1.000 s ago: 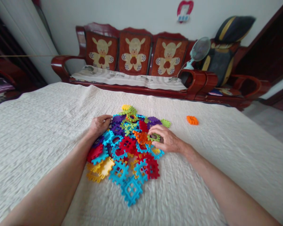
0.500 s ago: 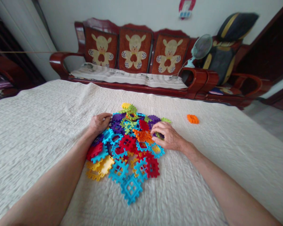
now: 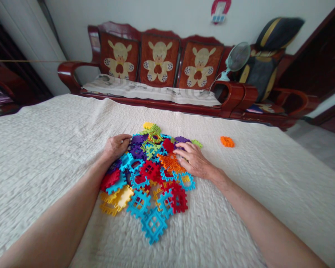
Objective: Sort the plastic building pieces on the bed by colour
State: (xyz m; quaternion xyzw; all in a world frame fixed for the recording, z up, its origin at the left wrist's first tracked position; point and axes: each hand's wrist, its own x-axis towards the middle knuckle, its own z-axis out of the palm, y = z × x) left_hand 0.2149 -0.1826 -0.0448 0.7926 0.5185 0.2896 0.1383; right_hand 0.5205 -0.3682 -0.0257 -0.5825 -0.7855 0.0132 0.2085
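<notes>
A loose pile of colourful plastic interlocking tiles [image 3: 150, 169] with notched edges lies on the pale quilted cover. At the pile's left edge rests my left hand [image 3: 116, 146], its fingers curled together beside purple tiles [image 3: 137, 150]; whatever is under the fingertips is hidden. Over the right side of the heap my right hand [image 3: 194, 160] has its fingers apart, touching or just above an orange tile [image 3: 169, 162]. Blue window-shaped tiles [image 3: 154, 225] lie at the near end, with a red tile [image 3: 179, 199] and yellow tiles [image 3: 117, 199] close by.
An orange tile piece [image 3: 227, 141] lies apart on the quilted cover [image 3: 240, 178] to the right. Beyond the cover's far edge stands a wooden sofa [image 3: 226, 97] with bear cushions [image 3: 159, 61]. A small fan [image 3: 238, 56] is at its right end.
My right hand has shifted slightly left and spread its fingers; the dark purple-green piece seen under it before is now out of sight. My left hand stays nearly still.
</notes>
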